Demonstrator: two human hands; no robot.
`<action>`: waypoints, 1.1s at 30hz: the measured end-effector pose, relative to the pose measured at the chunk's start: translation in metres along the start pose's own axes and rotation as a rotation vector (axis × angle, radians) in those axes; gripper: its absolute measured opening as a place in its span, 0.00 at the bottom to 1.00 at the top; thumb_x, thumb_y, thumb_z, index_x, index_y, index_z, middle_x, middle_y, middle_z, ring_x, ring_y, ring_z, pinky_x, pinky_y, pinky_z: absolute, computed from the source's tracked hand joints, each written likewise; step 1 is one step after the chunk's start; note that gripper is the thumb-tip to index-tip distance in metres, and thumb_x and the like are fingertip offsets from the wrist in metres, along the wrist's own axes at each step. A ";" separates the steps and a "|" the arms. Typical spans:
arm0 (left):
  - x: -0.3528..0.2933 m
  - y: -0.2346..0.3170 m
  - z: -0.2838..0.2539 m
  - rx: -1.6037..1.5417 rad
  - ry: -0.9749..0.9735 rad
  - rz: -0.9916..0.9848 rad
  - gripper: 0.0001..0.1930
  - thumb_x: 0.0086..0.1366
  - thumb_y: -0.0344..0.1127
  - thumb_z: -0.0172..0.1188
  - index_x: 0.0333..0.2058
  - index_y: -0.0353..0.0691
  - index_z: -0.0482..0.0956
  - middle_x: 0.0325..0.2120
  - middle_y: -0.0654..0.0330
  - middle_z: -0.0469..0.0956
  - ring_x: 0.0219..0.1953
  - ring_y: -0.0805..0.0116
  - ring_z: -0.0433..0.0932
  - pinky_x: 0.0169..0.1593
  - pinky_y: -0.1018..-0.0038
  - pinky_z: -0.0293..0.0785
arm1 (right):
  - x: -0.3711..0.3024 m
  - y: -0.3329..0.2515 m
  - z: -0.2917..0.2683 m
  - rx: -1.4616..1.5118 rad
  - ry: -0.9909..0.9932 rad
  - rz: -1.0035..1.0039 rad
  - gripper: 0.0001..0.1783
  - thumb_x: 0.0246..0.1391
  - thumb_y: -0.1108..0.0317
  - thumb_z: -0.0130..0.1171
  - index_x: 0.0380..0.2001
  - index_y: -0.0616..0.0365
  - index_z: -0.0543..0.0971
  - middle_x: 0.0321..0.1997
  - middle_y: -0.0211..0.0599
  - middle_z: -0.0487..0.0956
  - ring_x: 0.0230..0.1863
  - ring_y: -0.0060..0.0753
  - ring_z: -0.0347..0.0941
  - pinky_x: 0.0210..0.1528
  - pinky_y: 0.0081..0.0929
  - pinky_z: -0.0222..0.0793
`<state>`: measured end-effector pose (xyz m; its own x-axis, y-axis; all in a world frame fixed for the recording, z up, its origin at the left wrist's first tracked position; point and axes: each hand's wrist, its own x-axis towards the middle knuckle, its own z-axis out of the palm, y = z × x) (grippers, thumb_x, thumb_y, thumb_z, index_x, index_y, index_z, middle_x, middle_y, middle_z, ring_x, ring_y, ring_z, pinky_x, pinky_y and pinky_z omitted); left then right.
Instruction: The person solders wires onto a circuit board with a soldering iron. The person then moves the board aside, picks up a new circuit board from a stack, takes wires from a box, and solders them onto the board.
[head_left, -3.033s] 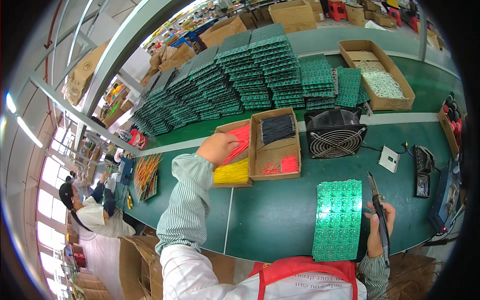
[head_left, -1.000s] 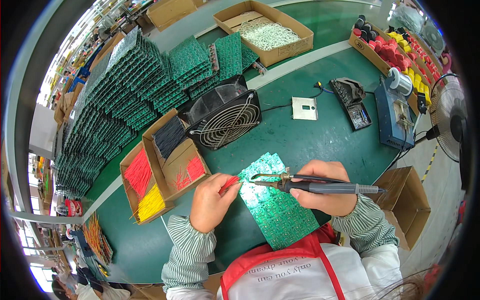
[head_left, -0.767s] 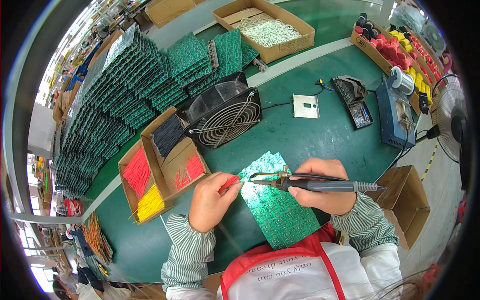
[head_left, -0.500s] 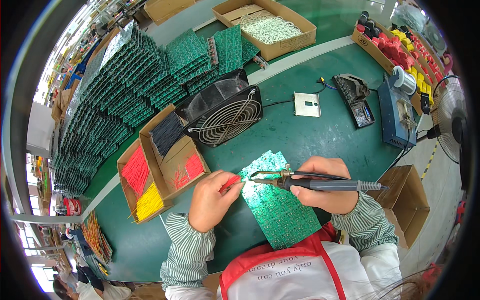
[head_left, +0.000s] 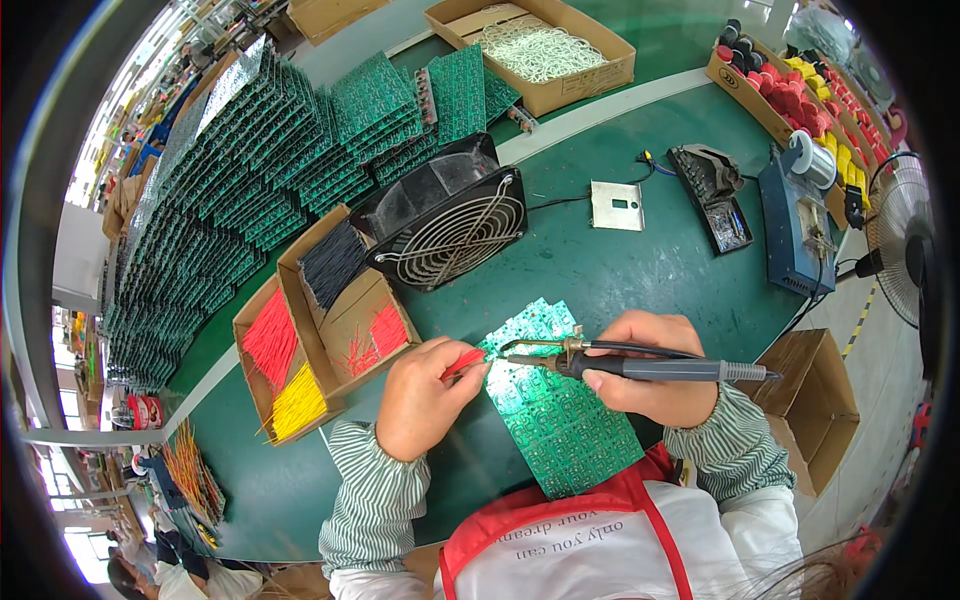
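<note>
A green circuit board panel (head_left: 575, 440) made up of several small boards lies at the table's front, a bright light on its left part. My left hand (head_left: 422, 398) pinches short red wires (head_left: 464, 363) at the panel's left edge, their ends over the board. My right hand (head_left: 655, 372) is closed round a soldering iron (head_left: 640, 367) with a grey-black handle and a thin solder guide along its top. The iron points left, with its tip at the board beside the wire ends. Whether tip and wire touch is too small to tell.
Left of my hands, a divided cardboard box (head_left: 340, 375) holds red, yellow and black wires. Behind stands a black fan (head_left: 450, 225), with stacked circuit boards (head_left: 230, 190) farther left. On the right are a holder (head_left: 712, 200), a blue solder feeder (head_left: 795, 235) and an open carton (head_left: 815, 390).
</note>
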<state>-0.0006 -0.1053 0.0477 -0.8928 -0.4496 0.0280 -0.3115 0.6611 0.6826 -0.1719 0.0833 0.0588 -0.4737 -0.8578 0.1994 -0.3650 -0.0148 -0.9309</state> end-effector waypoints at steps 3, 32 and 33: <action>-0.001 -0.001 0.001 -0.003 0.000 -0.004 0.07 0.52 0.29 0.65 0.27 0.32 0.77 0.22 0.57 0.74 0.22 0.68 0.72 0.27 0.75 0.67 | -0.001 -0.001 -0.004 0.070 0.028 0.033 0.11 0.40 0.69 0.67 0.26 0.61 0.76 0.18 0.31 0.76 0.19 0.19 0.72 0.22 0.20 0.67; 0.010 0.019 0.014 0.029 0.072 0.054 0.07 0.55 0.31 0.63 0.28 0.34 0.77 0.23 0.54 0.73 0.23 0.58 0.74 0.27 0.69 0.69 | -0.010 -0.001 -0.021 0.022 0.065 0.048 0.10 0.40 0.69 0.66 0.27 0.61 0.77 0.20 0.32 0.77 0.21 0.19 0.72 0.24 0.19 0.68; 0.010 0.019 0.014 0.023 0.064 0.047 0.07 0.55 0.32 0.63 0.28 0.34 0.77 0.23 0.54 0.73 0.22 0.59 0.74 0.26 0.69 0.68 | -0.009 0.000 -0.020 0.024 0.064 0.049 0.10 0.40 0.69 0.66 0.27 0.61 0.77 0.20 0.32 0.77 0.21 0.19 0.72 0.24 0.19 0.68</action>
<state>-0.0202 -0.0886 0.0504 -0.8841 -0.4548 0.1072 -0.2775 0.6956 0.6626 -0.1841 0.1013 0.0629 -0.5413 -0.8231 0.1715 -0.3211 0.0139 -0.9469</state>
